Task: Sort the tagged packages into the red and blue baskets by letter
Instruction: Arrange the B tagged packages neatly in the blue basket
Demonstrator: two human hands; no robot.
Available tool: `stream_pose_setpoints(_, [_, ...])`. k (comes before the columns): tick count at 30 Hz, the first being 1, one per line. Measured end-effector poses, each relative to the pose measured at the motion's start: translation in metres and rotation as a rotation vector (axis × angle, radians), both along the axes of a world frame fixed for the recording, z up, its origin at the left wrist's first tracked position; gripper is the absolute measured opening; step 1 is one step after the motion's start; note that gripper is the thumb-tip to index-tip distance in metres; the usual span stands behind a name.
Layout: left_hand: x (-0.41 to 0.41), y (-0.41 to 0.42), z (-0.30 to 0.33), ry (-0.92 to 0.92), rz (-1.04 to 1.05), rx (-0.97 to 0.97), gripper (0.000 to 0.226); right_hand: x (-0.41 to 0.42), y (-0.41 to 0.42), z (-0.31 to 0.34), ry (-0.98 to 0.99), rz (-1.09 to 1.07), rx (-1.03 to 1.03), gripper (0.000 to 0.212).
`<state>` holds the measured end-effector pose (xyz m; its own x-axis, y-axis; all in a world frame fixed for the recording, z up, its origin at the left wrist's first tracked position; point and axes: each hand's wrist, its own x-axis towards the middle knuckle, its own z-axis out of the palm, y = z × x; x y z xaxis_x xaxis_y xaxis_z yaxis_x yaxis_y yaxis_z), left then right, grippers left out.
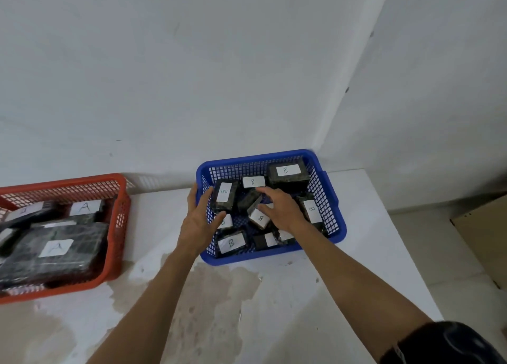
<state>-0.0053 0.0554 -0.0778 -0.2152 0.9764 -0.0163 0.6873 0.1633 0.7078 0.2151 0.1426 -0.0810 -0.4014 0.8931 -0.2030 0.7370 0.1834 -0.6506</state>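
The blue basket point(333, 223) stands on the white table near the wall corner and holds several black wrapped packages with white tags marked B, such as one at the back point(288, 175) and one at the front point(233, 244). My left hand point(199, 221) hovers at the basket's left wall with fingers spread, beside an upright B package point(225, 197). Palm down over the middle of the basket, my right hand point(279, 210) has its fingers apart above a tilted B package point(259, 218). The red basket point(118, 226) at the left holds black packages tagged A point(56, 248).
The table top point(219, 308) is white with brown stains in front of the baskets. White walls meet in a corner just behind the blue basket. The table's right edge runs close to that basket, with a tiled floor and a cardboard box point(482, 234) beyond.
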Motion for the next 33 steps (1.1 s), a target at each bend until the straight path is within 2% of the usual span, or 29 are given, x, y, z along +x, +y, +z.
stream_pose_setpoints(5, [-0.005, 0.002, -0.011, 0.053, 0.011, 0.013, 0.069, -0.008, 0.011, -0.015, 0.035, 0.006, -0.050, 0.046])
stream_pose_setpoints(12, [-0.006, 0.003, -0.012, 0.015, 0.012, 0.008, 0.055, -0.010, 0.015, -0.017, 0.099, -0.052, 0.122, 0.025])
stream_pose_setpoints(16, [-0.005, 0.006, -0.011, 0.194, 0.019, 0.077, 0.054, -0.007, 0.018, -0.017, 0.070, -0.128, 0.165, 0.022])
stream_pose_setpoints(20, [-0.005, 0.020, -0.005, 0.287, -0.024, 0.137, 0.045, -0.010, 0.017, -0.014, 0.041, -0.219, 0.137, 0.024])
stream_pose_setpoints(24, [-0.005, 0.035, -0.001, 0.416, -0.084, 0.051, 0.037, -0.015, 0.012, -0.013, 0.049, -0.302, 0.226, 0.020])
stream_pose_setpoints(29, [0.000, 0.040, 0.000, 0.648, -0.111, -0.078, 0.040, -0.014, 0.005, -0.021, -0.006, -0.205, 0.197, 0.032])
stream_pose_setpoints(33, [0.007, 0.042, 0.003, 0.709, -0.061, -0.142, 0.041, -0.016, 0.009, -0.019, -0.013, -0.183, 0.217, 0.032])
